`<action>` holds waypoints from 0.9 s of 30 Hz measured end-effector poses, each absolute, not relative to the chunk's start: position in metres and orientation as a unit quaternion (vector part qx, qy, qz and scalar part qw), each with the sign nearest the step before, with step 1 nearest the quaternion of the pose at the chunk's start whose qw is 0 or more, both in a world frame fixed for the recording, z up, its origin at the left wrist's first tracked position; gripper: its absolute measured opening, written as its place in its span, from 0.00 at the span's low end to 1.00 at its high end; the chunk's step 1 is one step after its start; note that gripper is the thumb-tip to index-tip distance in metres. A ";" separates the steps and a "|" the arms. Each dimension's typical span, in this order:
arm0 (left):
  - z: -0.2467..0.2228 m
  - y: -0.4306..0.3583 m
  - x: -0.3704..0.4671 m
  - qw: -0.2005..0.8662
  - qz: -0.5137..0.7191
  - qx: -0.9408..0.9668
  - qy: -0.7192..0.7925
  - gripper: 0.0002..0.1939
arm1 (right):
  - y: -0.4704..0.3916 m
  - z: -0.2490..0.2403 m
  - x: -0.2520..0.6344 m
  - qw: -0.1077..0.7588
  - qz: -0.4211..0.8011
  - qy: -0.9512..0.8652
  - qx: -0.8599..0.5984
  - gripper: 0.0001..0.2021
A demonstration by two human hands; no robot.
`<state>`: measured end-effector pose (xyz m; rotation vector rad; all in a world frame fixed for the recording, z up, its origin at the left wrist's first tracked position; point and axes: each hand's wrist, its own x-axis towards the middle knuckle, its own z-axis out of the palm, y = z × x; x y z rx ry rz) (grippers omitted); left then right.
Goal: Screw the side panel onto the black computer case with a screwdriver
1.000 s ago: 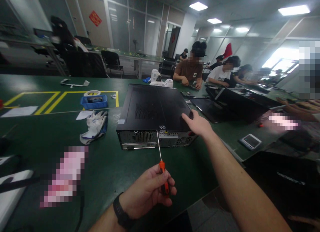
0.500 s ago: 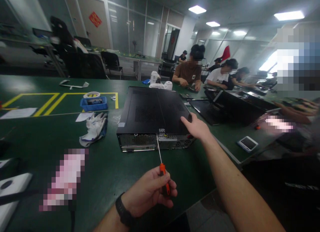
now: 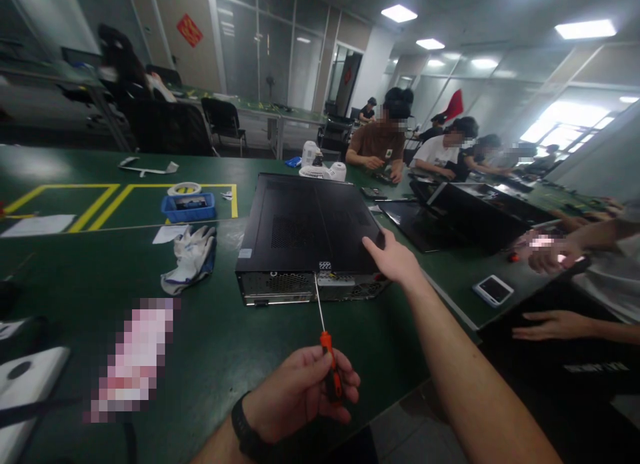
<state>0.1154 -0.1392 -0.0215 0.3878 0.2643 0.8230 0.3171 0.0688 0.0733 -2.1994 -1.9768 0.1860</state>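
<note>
A black desktop computer case (image 3: 300, 217) lies flat on the green table, its metal back panel turned toward me. My left hand (image 3: 320, 387) is closed around the orange-and-black handle of a screwdriver (image 3: 327, 344). The screwdriver's thin shaft points away from me, and its tip meets the upper edge of the back panel near the middle; the exact contact spot is too small to make out. My right hand (image 3: 395, 256) grips the right edge of the case, thumb on top, with the other fingers mostly hidden down the side.
Left of the case lie white work gloves (image 3: 193, 254), a blue tray (image 3: 187, 207) of small parts and a tape roll (image 3: 184, 189). To the right are a phone (image 3: 493, 290), another opened case (image 3: 485, 211) and a co-worker's hands (image 3: 555, 324). A white fan (image 3: 315, 167) stands behind.
The screwdriver and both my hands keep nearly the same places on the case. At the right, a co-worker's arms and hands have come further into view.
</note>
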 end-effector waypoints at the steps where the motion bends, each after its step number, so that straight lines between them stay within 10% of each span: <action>1: -0.022 -0.140 0.116 0.890 0.396 0.188 0.125 0.12 | 0.069 0.073 0.317 0.089 0.063 -0.665 -0.739 0.43; 27: -0.022 -0.140 0.115 0.907 0.368 0.162 0.125 0.18 | 0.070 0.074 0.317 0.087 0.063 -0.663 -0.741 0.43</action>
